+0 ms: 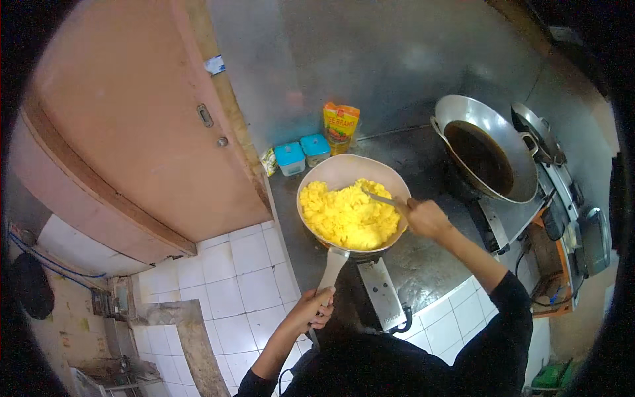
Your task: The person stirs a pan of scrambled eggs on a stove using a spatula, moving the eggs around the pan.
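Scrambled eggs (342,213), bright yellow and in soft curds, fill much of a light-coloured frying pan (347,166). My left hand (315,310) grips the pan's pale handle (333,273) from the near side. In my right hand (429,218) is a spatula (384,198), its blade sunk in the right part of the eggs, so the tip is hidden. The pan sits over a gas stove (382,293), most of which it covers; a bit of orange shows under the pan's left rim.
Behind the pan stand two blue-lidded plastic containers (289,158) and a cooking oil pouch (341,126). A large wok (474,149) of dark liquid sits on the right. A closed door (149,124) is at the left, beside the steel counter (297,248).
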A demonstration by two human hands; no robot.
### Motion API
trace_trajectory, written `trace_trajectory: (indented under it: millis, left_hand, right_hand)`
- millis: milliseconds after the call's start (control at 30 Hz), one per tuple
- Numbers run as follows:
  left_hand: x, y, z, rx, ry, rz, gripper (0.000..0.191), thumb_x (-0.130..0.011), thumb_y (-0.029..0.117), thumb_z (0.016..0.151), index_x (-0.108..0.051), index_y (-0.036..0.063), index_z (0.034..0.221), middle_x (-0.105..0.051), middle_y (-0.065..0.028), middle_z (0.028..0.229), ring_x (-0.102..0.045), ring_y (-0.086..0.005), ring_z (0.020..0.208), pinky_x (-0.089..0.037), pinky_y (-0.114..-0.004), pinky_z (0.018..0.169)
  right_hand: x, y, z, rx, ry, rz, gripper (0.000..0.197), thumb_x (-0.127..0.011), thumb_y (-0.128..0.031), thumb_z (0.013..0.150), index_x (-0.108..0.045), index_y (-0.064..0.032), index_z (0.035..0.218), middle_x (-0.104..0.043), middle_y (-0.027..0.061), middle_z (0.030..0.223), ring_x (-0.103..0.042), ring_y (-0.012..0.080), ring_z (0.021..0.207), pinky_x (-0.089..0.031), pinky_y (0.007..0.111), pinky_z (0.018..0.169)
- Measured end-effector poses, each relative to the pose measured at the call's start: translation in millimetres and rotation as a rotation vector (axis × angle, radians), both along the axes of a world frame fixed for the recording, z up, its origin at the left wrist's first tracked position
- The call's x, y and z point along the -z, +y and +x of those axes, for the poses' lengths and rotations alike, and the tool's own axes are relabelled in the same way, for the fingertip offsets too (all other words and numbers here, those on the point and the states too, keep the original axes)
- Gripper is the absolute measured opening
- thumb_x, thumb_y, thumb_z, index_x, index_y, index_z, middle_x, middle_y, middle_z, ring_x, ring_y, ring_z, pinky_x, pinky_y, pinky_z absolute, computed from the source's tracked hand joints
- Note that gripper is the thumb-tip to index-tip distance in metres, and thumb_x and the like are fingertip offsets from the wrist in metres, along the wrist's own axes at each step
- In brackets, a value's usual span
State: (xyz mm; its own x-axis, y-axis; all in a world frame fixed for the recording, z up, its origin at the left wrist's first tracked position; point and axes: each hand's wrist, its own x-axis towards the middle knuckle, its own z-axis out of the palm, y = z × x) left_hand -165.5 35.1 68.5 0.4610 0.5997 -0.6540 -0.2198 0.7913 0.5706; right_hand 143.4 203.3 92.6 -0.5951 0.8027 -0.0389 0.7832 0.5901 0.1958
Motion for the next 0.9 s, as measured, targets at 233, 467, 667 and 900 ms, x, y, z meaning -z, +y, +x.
trace_trajectory:
  millis: [233,467,667,900]
  left_hand:
    - [3,-1,0,-0.009,-0.021,0.004,0.03,-0.052,0.037,0.087,-0.04,0.0114,0.075,-0.03,0.0058,0.05,-0.025,-0.0033,0.035,-0.019,-0.02,0.03]
    - [5,-4,-1,-0.038,-0.025,0.017,0.031,-0.053,0.037,0.087,-0.041,0.011,0.075,-0.03,0.0063,0.05,-0.025,-0.0031,0.035,-0.018,-0.02,0.03]
    - [3,-7,1,-0.053,0.019,0.02,0.032,-0.052,0.038,0.087,-0.04,0.0111,0.073,-0.03,0.0062,0.05,-0.024,-0.003,0.035,-0.017,-0.02,0.03]
    - [7,-8,8,-0.049,-0.004,0.045,0.03,-0.051,0.037,0.088,-0.041,0.0118,0.074,-0.028,0.0069,0.048,-0.022,-0.0034,0.034,-0.015,-0.021,0.029]
  right_hand:
    - [-27,-91,-5,0.019,0.136,0.017,0.064,-0.059,-0.013,0.07,-0.037,-0.0125,0.13,-0.055,0.015,0.081,-0.06,0.0296,0.063,-0.049,0.039,0.054]
    - [-135,-100,-12,0.267,0.306,-0.176,0.038,-0.052,-0.017,0.081,-0.053,-0.0192,0.119,-0.06,0.0171,0.075,-0.061,0.031,0.064,-0.05,0.041,0.058]
    - [-104,-106,-74,0.248,0.038,-0.188,0.018,-0.05,-0.011,0.077,-0.064,-0.0051,0.087,-0.062,0.0171,0.071,-0.063,0.0282,0.067,-0.051,0.04,0.057]
    - [-16,-52,-94,0.355,0.214,0.041,0.02,-0.049,-0.009,0.076,-0.063,-0.0052,0.09,-0.062,0.0141,0.07,-0.063,0.0272,0.072,-0.051,0.036,0.063]
